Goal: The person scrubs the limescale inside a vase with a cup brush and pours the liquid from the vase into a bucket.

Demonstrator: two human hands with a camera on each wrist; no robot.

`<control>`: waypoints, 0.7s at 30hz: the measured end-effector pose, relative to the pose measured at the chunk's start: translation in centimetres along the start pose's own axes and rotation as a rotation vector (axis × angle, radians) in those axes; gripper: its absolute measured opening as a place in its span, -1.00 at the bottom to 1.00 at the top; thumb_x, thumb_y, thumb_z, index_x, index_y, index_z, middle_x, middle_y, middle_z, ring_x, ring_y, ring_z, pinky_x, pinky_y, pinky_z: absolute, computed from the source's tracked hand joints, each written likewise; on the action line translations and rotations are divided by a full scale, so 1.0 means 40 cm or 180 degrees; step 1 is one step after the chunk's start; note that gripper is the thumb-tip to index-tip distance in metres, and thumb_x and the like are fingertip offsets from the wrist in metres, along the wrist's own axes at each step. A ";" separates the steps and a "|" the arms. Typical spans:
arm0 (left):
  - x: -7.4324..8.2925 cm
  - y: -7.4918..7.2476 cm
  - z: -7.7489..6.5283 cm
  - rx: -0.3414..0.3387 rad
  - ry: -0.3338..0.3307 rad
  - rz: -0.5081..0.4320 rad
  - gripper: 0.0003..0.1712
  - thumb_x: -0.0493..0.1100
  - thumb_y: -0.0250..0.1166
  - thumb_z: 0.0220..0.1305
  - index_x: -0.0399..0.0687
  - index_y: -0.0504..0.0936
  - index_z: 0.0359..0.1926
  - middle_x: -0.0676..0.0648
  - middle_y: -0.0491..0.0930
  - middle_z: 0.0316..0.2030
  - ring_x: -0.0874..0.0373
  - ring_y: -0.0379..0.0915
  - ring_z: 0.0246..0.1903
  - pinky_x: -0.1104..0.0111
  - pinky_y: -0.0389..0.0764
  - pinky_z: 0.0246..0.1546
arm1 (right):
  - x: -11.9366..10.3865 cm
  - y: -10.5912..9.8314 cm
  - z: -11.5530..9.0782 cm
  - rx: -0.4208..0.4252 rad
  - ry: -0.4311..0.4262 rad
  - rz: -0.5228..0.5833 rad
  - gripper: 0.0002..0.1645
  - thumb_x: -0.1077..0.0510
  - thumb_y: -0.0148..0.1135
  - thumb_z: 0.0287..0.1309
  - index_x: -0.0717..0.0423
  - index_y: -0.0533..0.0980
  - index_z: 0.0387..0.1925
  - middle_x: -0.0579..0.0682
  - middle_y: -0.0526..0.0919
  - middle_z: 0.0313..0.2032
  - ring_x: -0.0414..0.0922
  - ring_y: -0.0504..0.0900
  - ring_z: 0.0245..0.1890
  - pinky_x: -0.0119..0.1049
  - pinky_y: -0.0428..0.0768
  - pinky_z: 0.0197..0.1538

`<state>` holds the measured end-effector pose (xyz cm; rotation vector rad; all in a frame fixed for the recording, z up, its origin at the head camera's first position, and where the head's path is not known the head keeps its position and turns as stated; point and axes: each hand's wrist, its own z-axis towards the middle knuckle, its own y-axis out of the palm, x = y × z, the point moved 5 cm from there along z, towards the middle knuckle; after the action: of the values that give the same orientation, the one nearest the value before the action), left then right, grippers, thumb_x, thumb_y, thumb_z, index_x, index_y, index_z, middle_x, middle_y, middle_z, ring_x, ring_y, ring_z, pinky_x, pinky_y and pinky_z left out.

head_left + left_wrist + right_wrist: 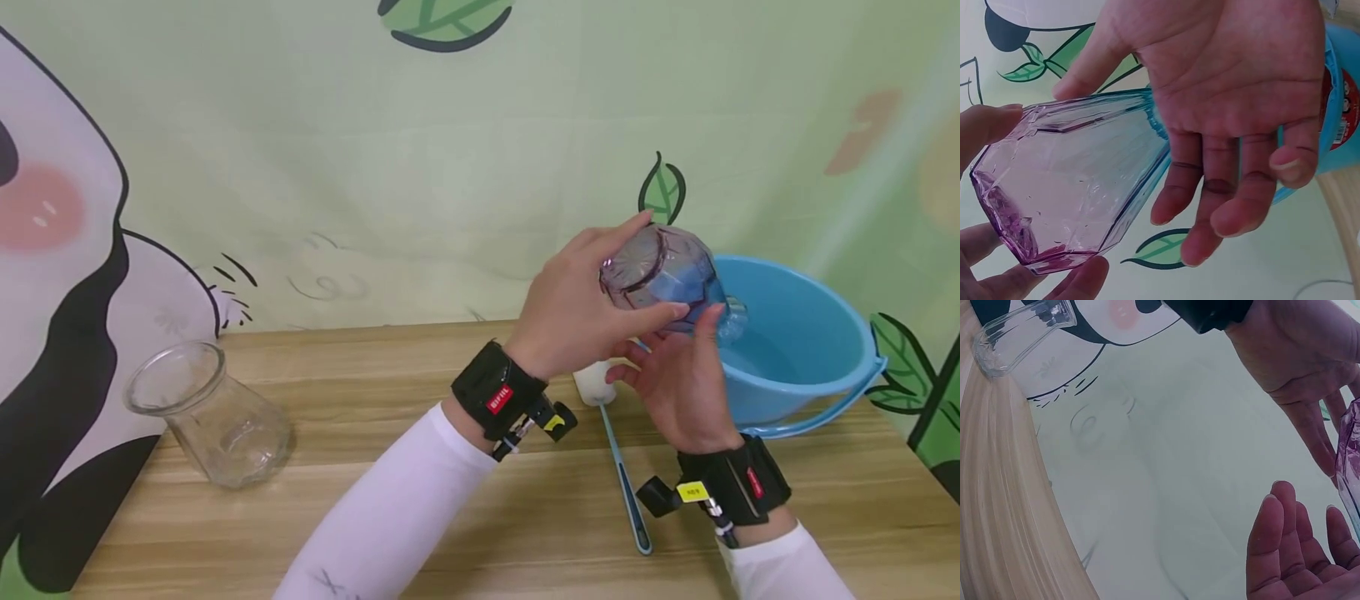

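Observation:
My left hand (573, 304) grips a faceted glass vase (667, 271) near its purple base. The vase lies tipped over in the air, its blue-tinted neck pointing right over the near rim of a light blue bucket (772, 387). Below the vase is my right hand (678, 383), palm turned up and fingers loosely bent, with the thumb by the glass. In the left wrist view the right palm (1229, 81) hides the mouth of the vase (1079, 181). Only a strip of the purple glass (1350, 462) enters the right wrist view.
A clear glass jar (225, 425) stands at the left of the wooden table (525, 517). Under the hands lies a brush with a white sponge head (595, 385) and a blue handle (626, 487). A printed cloth (337, 167) hangs behind the table.

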<state>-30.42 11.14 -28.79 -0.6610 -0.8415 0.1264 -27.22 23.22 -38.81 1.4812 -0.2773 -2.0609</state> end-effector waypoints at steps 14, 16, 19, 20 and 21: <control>0.037 0.001 0.033 -0.0340 0.0030 0.0341 -0.01 0.26 0.41 0.03 0.26 0.19 0.45 0.00 0.40 0.13 0.31 0.29 -0.07 0.45 0.50 -0.24 | 0.000 0.002 0.003 -0.0047 -0.0005 0.0184 0.03 -0.57 -0.27 0.19 0.06 0.10 0.40 0.00 0.60 -0.05 -0.05 0.51 -0.15 -0.27 0.61 -0.19; 0.039 0.001 0.035 -0.0367 0.0030 0.0406 0.00 0.27 0.41 0.03 0.25 0.18 0.45 0.01 0.41 0.12 0.31 0.29 -0.08 0.45 0.50 -0.26 | 0.000 0.002 0.003 -0.0042 -0.0018 0.0170 0.03 -0.58 -0.27 0.18 0.06 0.10 0.40 -0.01 0.60 -0.06 -0.05 0.51 -0.16 -0.28 0.61 -0.20; 0.040 0.003 0.038 -0.0401 0.0024 0.0503 0.00 0.29 0.40 0.03 0.25 0.17 0.46 0.01 0.41 0.11 0.31 0.30 -0.09 0.45 0.50 -0.27 | 0.001 0.003 0.003 -0.0023 -0.0033 0.0119 0.04 -0.59 -0.26 0.17 0.07 0.12 0.39 -0.01 0.60 -0.08 -0.06 0.51 -0.17 -0.28 0.61 -0.22; 0.040 0.003 0.039 -0.0405 0.0024 0.0532 0.01 0.29 0.40 0.03 0.25 0.17 0.46 0.01 0.42 0.11 0.31 0.30 -0.10 0.45 0.50 -0.28 | 0.002 0.002 0.003 -0.0015 -0.0033 0.0101 0.05 -0.59 -0.26 0.16 0.07 0.12 0.38 -0.01 0.60 -0.08 -0.06 0.51 -0.17 -0.28 0.61 -0.22; 0.040 0.004 0.040 -0.0408 0.0028 0.0550 0.01 0.29 0.40 0.03 0.24 0.18 0.46 0.01 0.42 0.11 0.31 0.30 -0.10 0.45 0.50 -0.28 | 0.002 0.002 0.003 -0.0007 -0.0034 0.0078 0.05 -0.59 -0.27 0.16 0.07 0.12 0.38 -0.02 0.60 -0.09 -0.06 0.51 -0.17 -0.28 0.60 -0.22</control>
<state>-30.47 12.61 -27.06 -0.8544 -0.7880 0.2265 -27.32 23.11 -38.80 1.4588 -0.2960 -2.0499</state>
